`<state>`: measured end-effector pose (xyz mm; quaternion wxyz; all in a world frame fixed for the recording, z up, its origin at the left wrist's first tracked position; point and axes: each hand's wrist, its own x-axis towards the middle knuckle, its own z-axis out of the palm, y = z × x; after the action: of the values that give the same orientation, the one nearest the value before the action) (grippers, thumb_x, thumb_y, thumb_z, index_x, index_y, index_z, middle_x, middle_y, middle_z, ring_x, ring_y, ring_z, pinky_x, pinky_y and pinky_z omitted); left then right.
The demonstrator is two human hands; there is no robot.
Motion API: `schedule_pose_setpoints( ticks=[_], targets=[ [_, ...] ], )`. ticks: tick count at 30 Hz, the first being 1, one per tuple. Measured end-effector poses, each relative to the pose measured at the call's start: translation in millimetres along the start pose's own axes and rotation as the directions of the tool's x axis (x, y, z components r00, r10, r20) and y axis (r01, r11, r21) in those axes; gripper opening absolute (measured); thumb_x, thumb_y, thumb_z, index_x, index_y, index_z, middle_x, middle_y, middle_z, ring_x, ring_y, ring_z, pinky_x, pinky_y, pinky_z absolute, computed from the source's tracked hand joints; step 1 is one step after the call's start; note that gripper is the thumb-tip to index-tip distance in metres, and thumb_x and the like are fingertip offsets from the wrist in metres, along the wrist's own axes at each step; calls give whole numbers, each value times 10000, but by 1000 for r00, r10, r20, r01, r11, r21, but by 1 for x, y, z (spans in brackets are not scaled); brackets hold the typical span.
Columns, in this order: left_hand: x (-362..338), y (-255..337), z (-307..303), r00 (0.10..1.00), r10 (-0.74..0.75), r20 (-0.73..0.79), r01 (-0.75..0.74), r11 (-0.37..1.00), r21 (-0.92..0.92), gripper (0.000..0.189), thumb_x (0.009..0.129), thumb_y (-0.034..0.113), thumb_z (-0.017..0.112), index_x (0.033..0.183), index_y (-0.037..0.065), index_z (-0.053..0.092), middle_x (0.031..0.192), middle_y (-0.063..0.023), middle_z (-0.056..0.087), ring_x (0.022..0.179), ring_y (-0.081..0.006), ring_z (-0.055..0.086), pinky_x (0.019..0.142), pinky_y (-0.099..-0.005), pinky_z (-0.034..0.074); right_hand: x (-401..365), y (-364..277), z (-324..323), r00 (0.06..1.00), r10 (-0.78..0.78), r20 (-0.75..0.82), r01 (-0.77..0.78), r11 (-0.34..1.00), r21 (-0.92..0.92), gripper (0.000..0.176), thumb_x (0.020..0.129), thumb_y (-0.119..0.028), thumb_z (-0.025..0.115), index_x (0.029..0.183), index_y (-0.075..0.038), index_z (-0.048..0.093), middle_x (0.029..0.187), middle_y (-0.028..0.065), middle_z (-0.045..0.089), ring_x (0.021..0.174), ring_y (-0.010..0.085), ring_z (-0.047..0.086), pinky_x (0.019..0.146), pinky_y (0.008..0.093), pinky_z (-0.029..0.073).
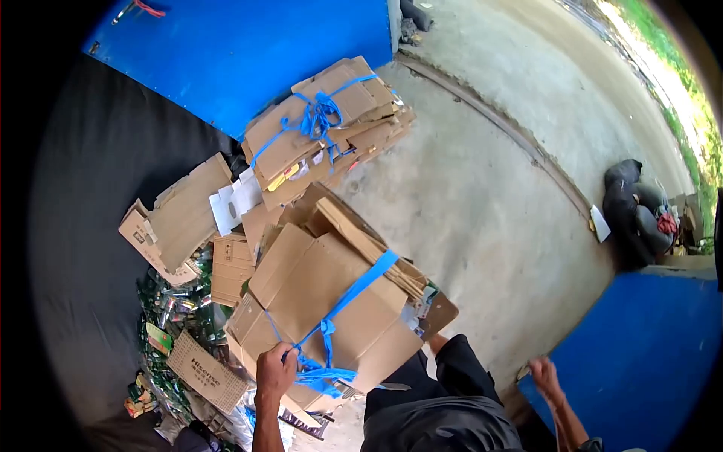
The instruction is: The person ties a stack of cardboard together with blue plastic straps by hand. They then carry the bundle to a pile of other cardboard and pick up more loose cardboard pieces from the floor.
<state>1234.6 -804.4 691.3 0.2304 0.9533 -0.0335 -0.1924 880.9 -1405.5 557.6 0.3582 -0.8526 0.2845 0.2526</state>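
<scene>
My left hand (277, 368) is closed around the blue strap (354, 288) tied about a bundle of flattened cardboard (331, 282). The bundle is tilted and leans close in front of my legs. Loose blue strap ends and a knot (325, 373) hang just right of this hand. My right hand (544, 377), out to the right, has its fingers curled by the edge of a blue panel (633, 361); what they hold, if anything, is too small to make out.
A second strapped cardboard bundle (316, 128) lies ahead by a blue door (248, 53). Green bottles (162, 301) and loose cardboard (207, 369) are heaped at left. Dark sacks (636, 211) sit at far right beyond a raised floor strip (497, 128).
</scene>
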Motion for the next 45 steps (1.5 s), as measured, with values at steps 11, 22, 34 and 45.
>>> schedule_pose_setpoints(
  ticks=[11, 22, 34, 45],
  targets=[
    [195, 91, -17, 991, 65, 118, -45, 984, -170, 118, 931, 172, 667, 914, 58, 696, 782, -168, 702, 742, -392, 689, 653, -463, 533, 287, -344, -92, 926, -326, 192, 151, 784, 602, 741, 950, -486, 666, 1441, 33, 467, 1319, 188, 608, 1266, 225, 556, 1057, 382, 451],
    [427, 95, -52, 990, 99, 99, -88, 990, -114, 143, 902, 214, 673, 863, 80, 699, 826, -176, 715, 804, -413, 692, 704, -522, 544, 404, -439, -56, 967, 26, 253, -220, 580, 784, 328, 954, -283, 662, 1142, -28, 578, 913, 28, 623, 773, 124, 606, 648, 282, 500],
    [705, 101, -131, 996, 14, -87, -8, 998, 62, 191, 923, 254, 613, 902, 97, 720, 911, -203, 728, 883, -438, 689, 772, -543, 548, 678, -603, -65, 961, -192, 201, -78, 509, 857, 257, 896, -171, 735, 1101, -37, 660, 978, 50, 703, 886, 183, 679, 769, 345, 546],
    [794, 75, -5, 980, -110, -166, 101, 993, -64, 562, 880, 192, 709, 1412, 163, 530, 1418, -147, 589, 1257, -364, 593, 1003, -478, 515, 885, -632, -34, 957, -7, 289, -132, 878, 459, 508, 880, -219, 748, 1304, -51, 525, 1202, 88, 646, 1048, 207, 650, 814, 438, 589]
  ],
)
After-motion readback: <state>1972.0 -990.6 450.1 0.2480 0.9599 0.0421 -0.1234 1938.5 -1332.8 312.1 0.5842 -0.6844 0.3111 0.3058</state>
